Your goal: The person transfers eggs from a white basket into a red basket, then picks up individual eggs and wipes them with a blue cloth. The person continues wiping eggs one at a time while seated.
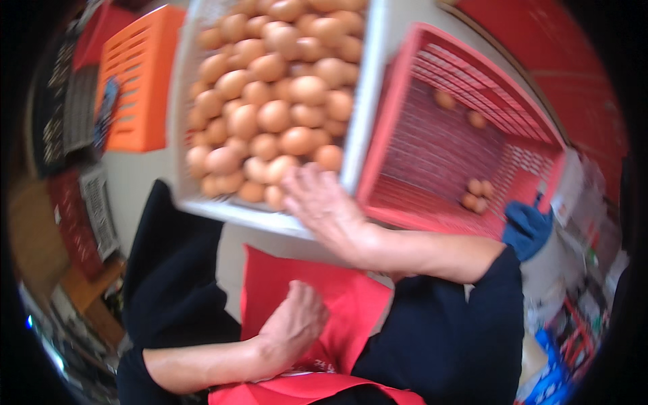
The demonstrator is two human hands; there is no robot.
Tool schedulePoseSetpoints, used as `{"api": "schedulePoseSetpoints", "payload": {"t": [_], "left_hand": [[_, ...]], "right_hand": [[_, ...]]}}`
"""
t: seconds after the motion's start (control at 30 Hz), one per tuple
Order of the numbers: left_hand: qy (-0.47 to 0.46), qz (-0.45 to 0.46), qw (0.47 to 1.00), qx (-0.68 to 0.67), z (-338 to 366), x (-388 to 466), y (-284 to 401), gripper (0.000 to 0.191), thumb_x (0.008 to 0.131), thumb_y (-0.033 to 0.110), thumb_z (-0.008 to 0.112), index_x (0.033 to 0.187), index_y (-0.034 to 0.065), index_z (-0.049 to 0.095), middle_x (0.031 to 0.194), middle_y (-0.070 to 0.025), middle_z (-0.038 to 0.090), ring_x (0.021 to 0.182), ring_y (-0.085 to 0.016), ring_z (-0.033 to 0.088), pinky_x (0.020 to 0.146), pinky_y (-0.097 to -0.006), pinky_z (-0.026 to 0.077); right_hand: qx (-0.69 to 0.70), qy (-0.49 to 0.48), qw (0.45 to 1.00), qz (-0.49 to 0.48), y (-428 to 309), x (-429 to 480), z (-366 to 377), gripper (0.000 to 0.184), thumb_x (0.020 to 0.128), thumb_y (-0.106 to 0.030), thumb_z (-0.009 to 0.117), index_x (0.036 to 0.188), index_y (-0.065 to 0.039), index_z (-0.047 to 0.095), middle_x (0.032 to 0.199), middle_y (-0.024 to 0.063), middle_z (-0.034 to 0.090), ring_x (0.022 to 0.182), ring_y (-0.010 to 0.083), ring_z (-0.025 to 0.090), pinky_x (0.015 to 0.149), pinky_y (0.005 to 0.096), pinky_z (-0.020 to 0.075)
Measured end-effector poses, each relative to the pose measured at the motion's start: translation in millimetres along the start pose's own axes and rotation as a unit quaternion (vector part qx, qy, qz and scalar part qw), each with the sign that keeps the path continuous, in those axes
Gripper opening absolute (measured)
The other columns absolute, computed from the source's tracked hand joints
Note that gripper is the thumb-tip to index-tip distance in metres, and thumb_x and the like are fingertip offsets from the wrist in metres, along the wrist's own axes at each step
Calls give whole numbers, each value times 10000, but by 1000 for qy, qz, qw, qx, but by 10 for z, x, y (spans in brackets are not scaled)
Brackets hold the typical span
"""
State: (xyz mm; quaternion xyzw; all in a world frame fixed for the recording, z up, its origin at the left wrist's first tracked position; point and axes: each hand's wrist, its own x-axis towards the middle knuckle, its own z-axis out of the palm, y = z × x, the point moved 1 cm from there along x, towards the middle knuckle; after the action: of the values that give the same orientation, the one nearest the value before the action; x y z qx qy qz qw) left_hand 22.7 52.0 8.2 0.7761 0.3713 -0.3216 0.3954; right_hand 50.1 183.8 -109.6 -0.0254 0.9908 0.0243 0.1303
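Many brown eggs point(275, 116) fill a white plastic crate point(368, 96) in front of me. My right hand point(329, 207) reaches over its near right corner, fingers spread and touching or just above the eggs there; I see nothing held in it. Over the red apron point(273, 273) on my lap is my left hand point(296, 324), fingers together and slightly curled; whether it holds anything is hidden. To the right stands a red plastic basket point(387, 131) with a few loose eggs point(445, 99) and a small cluster of eggs point(477, 196) on its bottom.
An orange slotted basket point(142, 86) stands left of the crate. A blue cloth point(527, 228) hangs at the red basket's near right corner. Cartons point(76, 223) line the left side. Plastic bags point(582, 202) and mixed items lie at the right, near a red surface point(572, 76).
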Motion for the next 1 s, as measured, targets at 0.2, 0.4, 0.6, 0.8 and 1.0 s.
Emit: {"api": "schedulePoseSetpoints", "payload": {"t": [0.2, 0.4, 0.6, 0.8, 1.0], "left_hand": [[28, 12, 999, 11, -51, -45, -69, 436, 950, 222, 542, 1309, -23, 564, 1220, -215, 618, 1193, -370, 558, 1076, -495, 389], [38, 11, 999, 12, -21, -50, -56, 435, 945, 230, 549, 1298, -23, 573, 1191, -214, 618, 1176, -369, 557, 1074, -496, 392], [10, 2, 1000, 9, -41, -3, -37, 389, 955, 189, 518, 1290, 1, 573, 1213, -190, 610, 1185, -338, 559, 1047, -490, 392], [53, -11, 998, 31, -10, -20, -50, 340, 956, 183, 534, 1241, 10, 603, 1141, -144, 632, 1110, -321, 593, 1027, -471, 412], [39, -9, 999, 23, 19, -23, -36, 378, 966, 194, 528, 1284, 1, 588, 1214, -165, 635, 1169, -334, 586, 1047, -477, 416]], "right_hand": [[262, 341, 899, 90, 828, -470, 234, 157, 892, -192, 606, 990, -76, 645, 1015, 154, 633, 1027, 302, 638, 886, 450, 522], [214, -29, 858, 466, 1976, -1839, 1582, 387, 949, -238, 644, 1274, -45, 561, 1203, 252, 606, 1123, 433, 603, 955, 501, 481], [393, -299, 620, 610, 2168, -2808, 2906, 712, 889, -428, 696, 1440, -28, 488, 1445, 311, 522, 1360, 439, 501, 1108, 512, 427], [292, -412, 715, 483, 2154, -2899, 3054, 714, 902, -514, 678, 1399, -30, 509, 1393, 286, 551, 1316, 410, 522, 1081, 493, 423], [302, -425, 710, 473, 2099, -2891, 3109, 713, 886, -534, 691, 1368, -36, 524, 1319, 253, 581, 1238, 370, 565, 1001, 457, 461]]}}
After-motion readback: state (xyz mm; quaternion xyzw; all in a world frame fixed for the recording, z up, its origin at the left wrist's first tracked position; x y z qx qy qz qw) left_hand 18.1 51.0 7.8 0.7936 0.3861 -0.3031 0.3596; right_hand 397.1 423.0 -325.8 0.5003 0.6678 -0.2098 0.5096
